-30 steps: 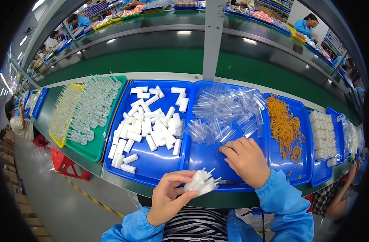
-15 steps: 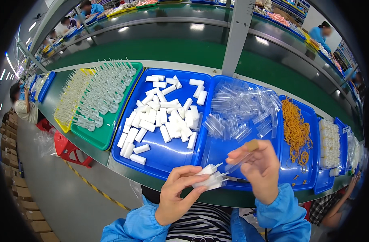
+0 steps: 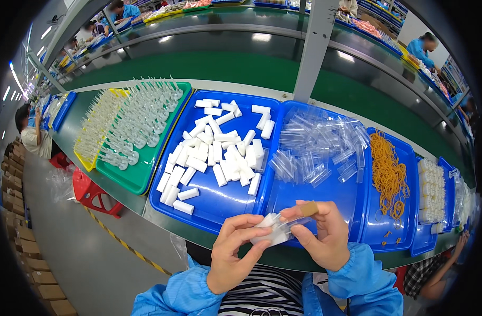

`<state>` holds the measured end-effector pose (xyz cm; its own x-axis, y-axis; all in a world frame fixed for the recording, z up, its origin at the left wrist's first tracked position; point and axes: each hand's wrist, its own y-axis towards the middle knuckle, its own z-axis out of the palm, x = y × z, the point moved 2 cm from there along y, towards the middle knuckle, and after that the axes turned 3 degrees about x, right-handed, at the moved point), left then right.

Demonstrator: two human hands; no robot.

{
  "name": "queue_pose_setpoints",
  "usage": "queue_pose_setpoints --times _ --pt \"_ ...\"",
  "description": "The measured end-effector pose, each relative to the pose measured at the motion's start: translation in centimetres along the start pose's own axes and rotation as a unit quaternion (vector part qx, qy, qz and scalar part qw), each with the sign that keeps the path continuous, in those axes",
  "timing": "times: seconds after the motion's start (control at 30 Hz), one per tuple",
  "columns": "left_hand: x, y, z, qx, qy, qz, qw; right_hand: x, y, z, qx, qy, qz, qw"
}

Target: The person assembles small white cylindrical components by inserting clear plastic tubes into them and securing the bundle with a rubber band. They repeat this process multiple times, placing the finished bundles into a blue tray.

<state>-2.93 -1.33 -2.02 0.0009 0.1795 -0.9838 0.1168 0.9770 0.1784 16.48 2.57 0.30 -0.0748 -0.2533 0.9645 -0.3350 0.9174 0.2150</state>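
My left hand (image 3: 233,253) is closed on a small bundle of white blocks (image 3: 274,234) in clear plastic, with thin stems sticking out on the right. My right hand (image 3: 328,237), a tan bandage round one finger, pinches a clear plastic sleeve (image 3: 299,219) against the stem end of that bundle. Its far end is hard to make out between the fingers. Both hands are held over the front edge of the blue trays. Beyond them lie loose white cylinders (image 3: 199,152) in one blue tray (image 3: 225,203) and many clear sleeves (image 3: 320,137) in another blue tray (image 3: 325,203).
Orange rubber bands (image 3: 388,168) fill a blue tray at right, with white parts (image 3: 429,184) beyond. A green tray (image 3: 138,181) of clear stemmed pieces (image 3: 146,113) stands at left beside a yellow tray (image 3: 88,160). A grey post (image 3: 312,58) rises behind. Co-workers sit at nearby tables.
My right hand has moved left and down, bringing the clear sleeve to the stems of the white bundle. My left hand stays nearly where it was, still gripping the bundle.
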Motion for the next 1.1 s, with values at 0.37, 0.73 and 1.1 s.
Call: queue_pose_setpoints --times 0.37,0.73,1.1 --pt "0.1 0.8 0.3 -0.053 0.017 -0.009 0.998 -0.2 0.1 0.0 -0.009 0.076 0.034 0.996" --pt "-0.2 1.5 0.5 -0.063 0.004 -0.045 0.997 -0.7 -0.3 0.7 -0.033 0.108 0.053 0.992" --pt "-0.6 1.1 0.5 -0.008 0.127 0.010 0.992 -0.1 0.5 -0.6 -0.010 -0.039 0.058 0.998"
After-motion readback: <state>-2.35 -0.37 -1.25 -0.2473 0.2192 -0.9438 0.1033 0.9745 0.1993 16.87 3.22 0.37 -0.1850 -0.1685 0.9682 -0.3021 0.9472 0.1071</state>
